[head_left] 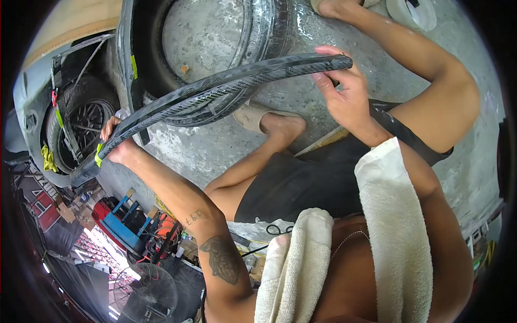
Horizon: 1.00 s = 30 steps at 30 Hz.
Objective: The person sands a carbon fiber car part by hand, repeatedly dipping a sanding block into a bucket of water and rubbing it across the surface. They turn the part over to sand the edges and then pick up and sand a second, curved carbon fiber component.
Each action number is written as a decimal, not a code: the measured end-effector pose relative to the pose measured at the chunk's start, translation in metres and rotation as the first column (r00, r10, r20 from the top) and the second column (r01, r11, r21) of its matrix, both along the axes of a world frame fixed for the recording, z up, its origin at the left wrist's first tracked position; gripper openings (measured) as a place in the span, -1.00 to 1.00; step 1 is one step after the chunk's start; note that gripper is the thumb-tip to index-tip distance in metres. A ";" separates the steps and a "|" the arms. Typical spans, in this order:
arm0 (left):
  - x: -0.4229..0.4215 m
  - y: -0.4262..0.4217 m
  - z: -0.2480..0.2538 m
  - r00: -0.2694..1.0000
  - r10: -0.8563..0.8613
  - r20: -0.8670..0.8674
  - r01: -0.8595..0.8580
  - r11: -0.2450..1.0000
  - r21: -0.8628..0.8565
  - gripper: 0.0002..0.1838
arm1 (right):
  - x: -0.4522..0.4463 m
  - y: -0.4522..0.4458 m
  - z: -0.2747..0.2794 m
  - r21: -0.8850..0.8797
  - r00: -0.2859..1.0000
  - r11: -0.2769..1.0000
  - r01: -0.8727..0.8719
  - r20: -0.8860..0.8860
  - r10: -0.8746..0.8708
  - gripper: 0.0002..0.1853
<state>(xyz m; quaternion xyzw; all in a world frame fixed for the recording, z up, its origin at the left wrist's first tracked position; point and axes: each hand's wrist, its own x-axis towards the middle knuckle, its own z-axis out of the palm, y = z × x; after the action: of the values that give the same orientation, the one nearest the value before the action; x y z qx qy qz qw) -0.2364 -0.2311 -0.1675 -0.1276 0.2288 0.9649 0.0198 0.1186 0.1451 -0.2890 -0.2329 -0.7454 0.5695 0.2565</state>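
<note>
A long, curved black trim strip (pixel 237 81) with a carbon-weave pattern spans the view, held between both my hands above the floor. My left hand (pixel 119 145) is closed around its lower left part, beside a piece of yellow-green tape (pixel 98 154). Near the strip's blunt right end, my right hand (pixel 347 94) grips it with thumb and fingers. A small dark thing shows under the right thumb; I cannot make out what it is. Beneath the strip, a black tyre (pixel 272 32) lies on the concrete floor, partly hidden by it.
At left stands a car body (pixel 27 102) with a mounted wheel (pixel 89 121) and taped panels. A floor fan (pixel 145 293), a red-and-blue item (pixel 121 226) and clutter lie lower left. A white container (pixel 428 19) sits at top right. A towel (pixel 396 215) hangs over my shoulders.
</note>
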 end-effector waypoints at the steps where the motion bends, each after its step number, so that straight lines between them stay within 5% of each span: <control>1: -0.001 0.002 -0.001 1.000 -0.002 0.002 0.002 1.000 0.000 -0.76 | 0.000 -0.001 -0.003 0.009 1.000 1.000 0.007 -0.019 -0.006 -0.90; 5: -0.035 -0.013 -0.036 1.000 -0.015 0.006 0.016 0.968 -0.249 -0.74 | 0.005 -0.008 -0.025 -0.028 0.993 1.000 0.004 0.122 0.000 -0.86; 7: -0.094 -0.034 -0.085 0.978 0.115 0.173 -0.032 0.907 -0.420 -0.80 | 0.005 -0.013 -0.040 -0.084 0.966 0.996 0.030 0.258 -0.008 -0.82; 9: -0.070 0.049 -0.090 0.972 0.132 0.194 0.023 0.768 -0.640 -0.67 | 0.004 -0.015 -0.051 -0.126 0.939 0.990 0.056 0.344 -0.010 -0.83; 13: -0.099 0.077 -0.148 0.993 -0.011 0.117 0.090 0.713 -0.695 -0.51 | 0.001 -0.016 -0.067 -0.125 0.900 0.989 0.078 0.436 -0.016 -0.87; 21: -0.098 0.101 -0.142 0.974 -0.010 0.227 0.177 0.658 -0.732 -0.59 | 0.007 -0.027 -0.055 -0.117 0.861 0.990 0.084 0.509 -0.012 -0.91; 24: -0.069 0.112 -0.128 0.953 -0.027 0.301 0.266 0.548 -0.793 -0.60 | 0.012 -0.031 -0.058 -0.057 0.903 0.994 0.097 0.424 -0.064 -0.90; 27: 0.011 0.161 -0.097 0.975 0.059 0.216 0.200 0.205 -0.958 -0.51 | 0.012 -0.034 -0.058 -0.025 0.929 0.992 0.120 0.355 -0.104 -0.89; 30: 0.068 0.164 -0.106 0.965 -0.249 -0.085 -0.153 -0.269 -0.951 -0.34 | 0.011 -0.032 -0.062 -0.004 0.930 0.995 0.103 0.355 -0.095 -0.88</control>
<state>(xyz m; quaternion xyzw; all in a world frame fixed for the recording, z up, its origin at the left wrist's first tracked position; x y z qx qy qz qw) -0.1684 -0.0669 -0.2737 0.0401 0.9106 0.4037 -0.0794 0.1300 0.1132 -0.3507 -0.3717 -0.7602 0.5131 0.1437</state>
